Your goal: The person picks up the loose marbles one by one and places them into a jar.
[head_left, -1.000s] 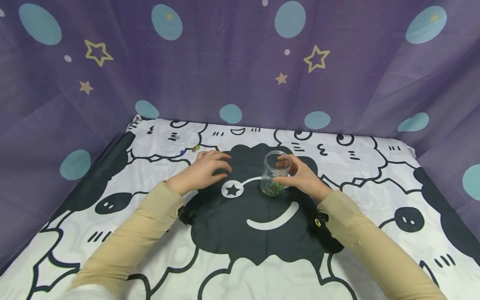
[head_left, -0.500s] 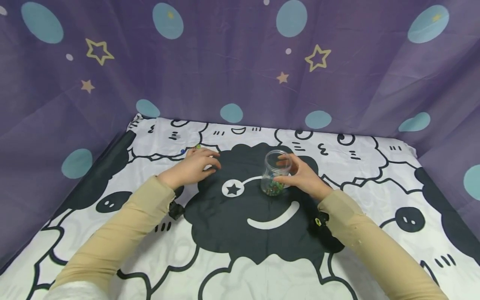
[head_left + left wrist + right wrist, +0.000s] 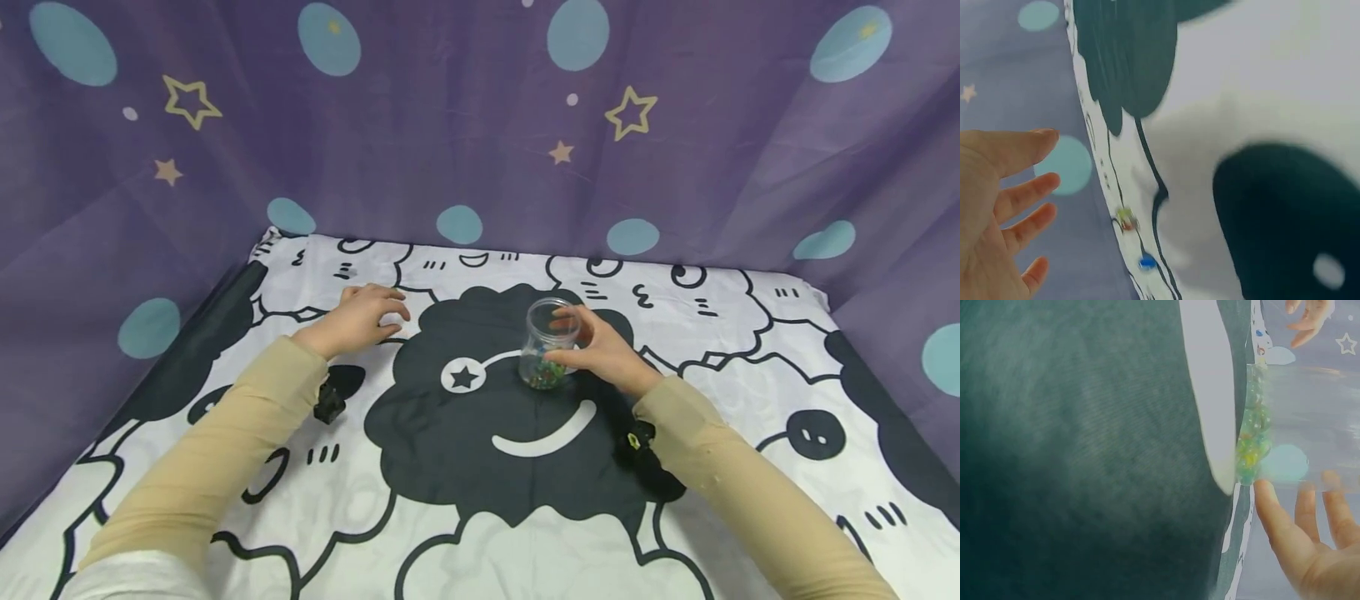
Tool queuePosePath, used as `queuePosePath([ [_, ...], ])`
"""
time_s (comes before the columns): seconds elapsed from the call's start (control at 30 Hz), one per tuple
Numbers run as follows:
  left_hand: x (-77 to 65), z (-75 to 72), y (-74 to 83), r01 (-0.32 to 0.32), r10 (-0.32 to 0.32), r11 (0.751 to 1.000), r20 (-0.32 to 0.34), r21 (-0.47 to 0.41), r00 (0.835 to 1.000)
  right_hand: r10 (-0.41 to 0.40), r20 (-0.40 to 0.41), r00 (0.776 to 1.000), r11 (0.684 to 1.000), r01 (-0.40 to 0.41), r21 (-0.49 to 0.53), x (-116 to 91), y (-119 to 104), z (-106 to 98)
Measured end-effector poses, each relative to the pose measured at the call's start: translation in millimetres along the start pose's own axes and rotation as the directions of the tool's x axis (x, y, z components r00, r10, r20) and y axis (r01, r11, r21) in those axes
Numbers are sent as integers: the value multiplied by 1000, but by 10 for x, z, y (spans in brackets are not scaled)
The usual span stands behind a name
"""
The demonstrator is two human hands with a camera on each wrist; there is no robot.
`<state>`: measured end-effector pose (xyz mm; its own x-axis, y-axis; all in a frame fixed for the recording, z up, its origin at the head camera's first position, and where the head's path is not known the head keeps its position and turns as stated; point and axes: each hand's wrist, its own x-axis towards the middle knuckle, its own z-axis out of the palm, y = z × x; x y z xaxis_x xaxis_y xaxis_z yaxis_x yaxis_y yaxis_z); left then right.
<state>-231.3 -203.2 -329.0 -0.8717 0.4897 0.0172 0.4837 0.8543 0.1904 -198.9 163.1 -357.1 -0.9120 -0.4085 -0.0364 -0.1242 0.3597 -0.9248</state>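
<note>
A clear plastic jar [image 3: 537, 343] without a lid stands upright on the black part of the cloth, with colourful glass marbles [image 3: 1254, 440] heaped at its bottom. My right hand [image 3: 603, 357] grips the jar from the right, thumb in front and fingers behind. Over the back left of the cloth hovers my left hand [image 3: 352, 321], fingers loosely bent and holding nothing. A blue marble [image 3: 1147, 262] and a yellow-green and reddish pair of marbles [image 3: 1126, 219] lie loose on the cloth close to it; in the head view this hand hides them.
A black and white cartoon cloth [image 3: 450, 450] covers the table. Purple curtains [image 3: 480, 125] with stars and blue spots hang behind it and at both sides. Dark wrist devices [image 3: 330, 403] sit under the sleeves.
My left hand has moved left and a little back, away from the jar, and now covers the loose marbles in the head view. My right hand and the jar have stayed put.
</note>
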Motion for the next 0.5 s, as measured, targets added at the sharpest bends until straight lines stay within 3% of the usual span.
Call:
queuePosePath([
  [0.23,-6,6,-244,93,-93,996,21,0,995,3,-5,1000,1000,-3,-4,12,-8,5],
  [0.5,62,-11,-504,199,-199,980,31,3,979,-8,-15,1000,1000,8,-17,19,4,18],
])
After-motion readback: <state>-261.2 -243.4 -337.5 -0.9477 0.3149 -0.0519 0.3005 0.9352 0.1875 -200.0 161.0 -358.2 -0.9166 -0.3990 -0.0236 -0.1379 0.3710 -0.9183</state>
